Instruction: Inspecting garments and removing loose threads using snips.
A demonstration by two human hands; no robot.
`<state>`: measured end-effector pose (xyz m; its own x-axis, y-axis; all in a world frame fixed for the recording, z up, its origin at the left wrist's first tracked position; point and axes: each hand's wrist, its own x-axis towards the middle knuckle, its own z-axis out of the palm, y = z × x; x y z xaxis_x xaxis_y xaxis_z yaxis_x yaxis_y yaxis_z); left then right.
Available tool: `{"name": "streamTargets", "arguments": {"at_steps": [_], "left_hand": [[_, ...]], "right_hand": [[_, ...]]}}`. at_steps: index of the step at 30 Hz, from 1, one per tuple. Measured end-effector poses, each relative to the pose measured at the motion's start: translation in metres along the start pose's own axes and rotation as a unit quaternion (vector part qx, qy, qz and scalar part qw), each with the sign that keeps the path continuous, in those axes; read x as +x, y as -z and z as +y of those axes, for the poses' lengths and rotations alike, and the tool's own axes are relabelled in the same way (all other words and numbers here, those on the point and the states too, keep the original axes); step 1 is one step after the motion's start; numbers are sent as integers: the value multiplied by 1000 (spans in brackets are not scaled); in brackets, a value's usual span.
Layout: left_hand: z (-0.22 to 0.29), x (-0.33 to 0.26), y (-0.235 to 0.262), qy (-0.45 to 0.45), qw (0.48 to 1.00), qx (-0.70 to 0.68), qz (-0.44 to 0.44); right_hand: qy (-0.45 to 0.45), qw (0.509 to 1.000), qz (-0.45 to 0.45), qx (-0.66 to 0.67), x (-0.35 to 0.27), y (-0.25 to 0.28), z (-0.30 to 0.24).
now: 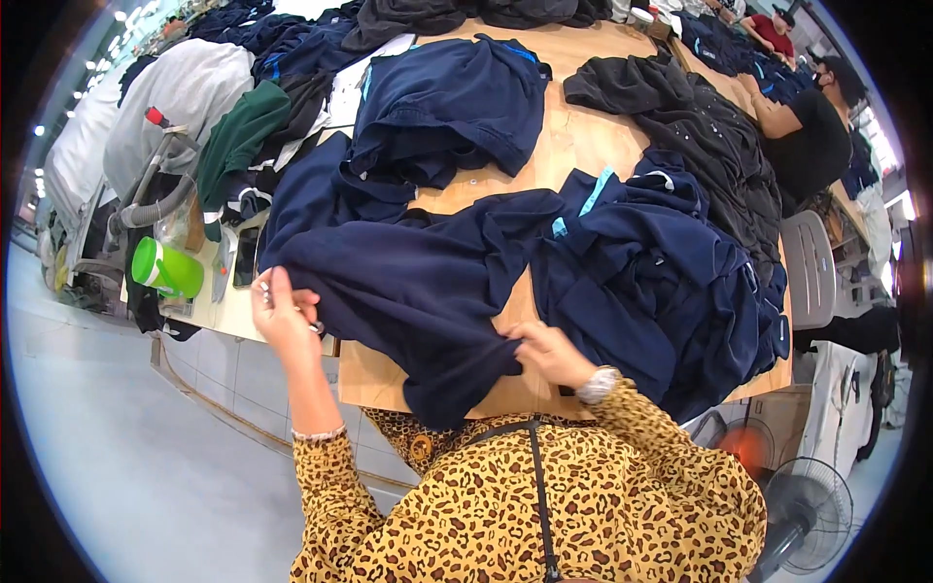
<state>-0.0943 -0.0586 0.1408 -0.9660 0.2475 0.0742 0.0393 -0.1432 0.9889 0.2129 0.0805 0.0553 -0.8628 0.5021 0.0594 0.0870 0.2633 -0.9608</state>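
A dark navy garment [408, 282] lies spread across the near side of the wooden table, part of it draping toward the front edge. At its left edge, my left hand [287, 316] is closed with the fingertips against the cloth. Small shiny metal bits show among those fingers; whether they are a tool or rings I cannot tell. Farther right, my right hand [554, 355] pinches the garment's lower right part between thumb and fingers. Close beyond that hand is a heap of navy garments [651, 282] with light-blue strips.
Another navy garment pile [452, 107] sits farther back on the table [583, 117]. Black garments [700, 136] lie at the right, near a co-worker [816, 126]. At left are a green bucket-like container [167, 269], a phone [246, 257] and a hose [155, 209]. A fan [802, 515] stands lower right.
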Motion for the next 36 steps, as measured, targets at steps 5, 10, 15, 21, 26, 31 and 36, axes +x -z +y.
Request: {"name": "streamTargets", "arguments": {"at_steps": [5,10,15,21,26,31,36], "left_hand": [[-20,36,-17,-4,999,50,5],[-51,23,-65,-250,932,242,-103],[-75,-112,-58,-105,879,215,-413],[-111,-223,-76,-128,723,303,-607],[-130,-220,-86,-110,749,277,-592],[-102,-204,-80,8,812,180,-555],[-54,-200,-85,-158,828,96,-529]], "right_hand": [[8,995,95,-4,21,54,-49],[63,944,228,-231,56,51,-29],[-100,949,259,-150,-14,55,4],[-225,892,362,150,-53,43,19],[-239,893,329,195,-68,56,7],[-334,880,153,301,-69,12,-16],[-253,784,224,521,-31,19,-39]]}}
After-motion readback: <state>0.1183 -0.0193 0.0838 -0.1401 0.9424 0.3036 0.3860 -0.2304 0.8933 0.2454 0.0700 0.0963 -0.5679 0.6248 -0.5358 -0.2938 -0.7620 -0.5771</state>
